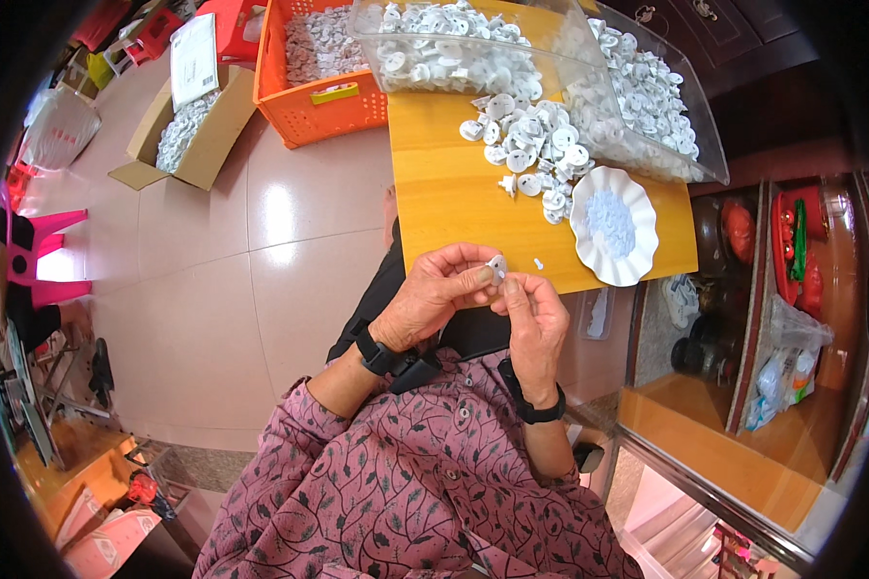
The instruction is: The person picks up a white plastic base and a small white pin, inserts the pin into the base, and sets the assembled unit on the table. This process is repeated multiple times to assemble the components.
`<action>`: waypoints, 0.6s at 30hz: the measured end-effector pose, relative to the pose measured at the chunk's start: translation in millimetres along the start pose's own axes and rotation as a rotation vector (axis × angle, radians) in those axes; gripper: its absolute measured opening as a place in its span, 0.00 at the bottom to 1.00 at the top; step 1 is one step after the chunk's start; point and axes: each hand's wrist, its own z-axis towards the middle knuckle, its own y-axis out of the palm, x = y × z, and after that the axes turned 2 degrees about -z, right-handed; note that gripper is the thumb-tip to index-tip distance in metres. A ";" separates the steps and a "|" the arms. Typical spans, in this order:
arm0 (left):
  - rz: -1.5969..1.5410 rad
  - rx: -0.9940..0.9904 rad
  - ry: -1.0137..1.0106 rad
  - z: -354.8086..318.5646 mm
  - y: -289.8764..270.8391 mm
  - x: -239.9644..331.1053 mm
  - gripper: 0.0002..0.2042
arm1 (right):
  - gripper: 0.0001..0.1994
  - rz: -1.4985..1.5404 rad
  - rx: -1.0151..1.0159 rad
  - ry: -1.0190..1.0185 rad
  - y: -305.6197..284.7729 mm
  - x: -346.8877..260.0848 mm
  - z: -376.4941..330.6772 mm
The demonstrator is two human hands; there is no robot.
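Over the near edge of the yellow table [444, 183], my left hand [433, 297] pinches a small white round plastic part [496, 269] between thumb and fingers. My right hand [534, 326] is closed close beside it, thumb against forefinger; what lies between those fingertips is hidden. A tiny white piece [539, 263] rests on the table just beyond my hands. To the right stands a white scalloped plate [620, 274] holding many tiny pale bluish-white pieces [609, 222]. Beyond them, a loose pile of similar white round parts [541, 145] spreads over the tabletop.
Clear plastic bins [608, 125] full of white parts stand along the table's far side. An orange crate [323, 121] and an open cardboard box [208, 166], both with more parts, are at the far left. Shelves with bags [792, 357] stand at the right.
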 end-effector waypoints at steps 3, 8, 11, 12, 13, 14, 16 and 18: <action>-0.003 -0.005 0.001 -0.7 -0.3 0.4 0.14 | 0.09 0.010 0.004 0.007 1.3 -1.2 -0.6; 0.013 -0.004 0.005 -1.0 -2.3 -1.3 0.13 | 0.08 -0.005 0.015 -0.018 4.5 3.3 -0.7; 0.039 0.014 0.008 -2.1 0.5 -0.5 0.13 | 0.06 -0.053 0.039 -0.054 4.5 9.0 -0.6; 0.043 0.015 0.012 -2.4 1.3 -0.4 0.13 | 0.06 -0.111 0.052 -0.090 3.6 14.1 -0.3; 0.048 0.015 0.015 -2.6 2.0 -0.4 0.12 | 0.06 -0.169 0.065 -0.126 3.0 17.1 -0.1; 0.048 0.015 0.015 -2.8 2.4 -0.2 0.12 | 0.06 -0.169 0.065 -0.126 3.5 17.8 -0.3; 0.088 0.021 0.023 -2.9 3.1 -0.1 0.12 | 0.05 -0.264 0.089 -0.174 5.0 18.8 -1.0; 0.088 0.019 0.024 -3.7 3.4 0.0 0.12 | 0.05 -0.274 0.097 -0.186 6.3 21.6 -1.3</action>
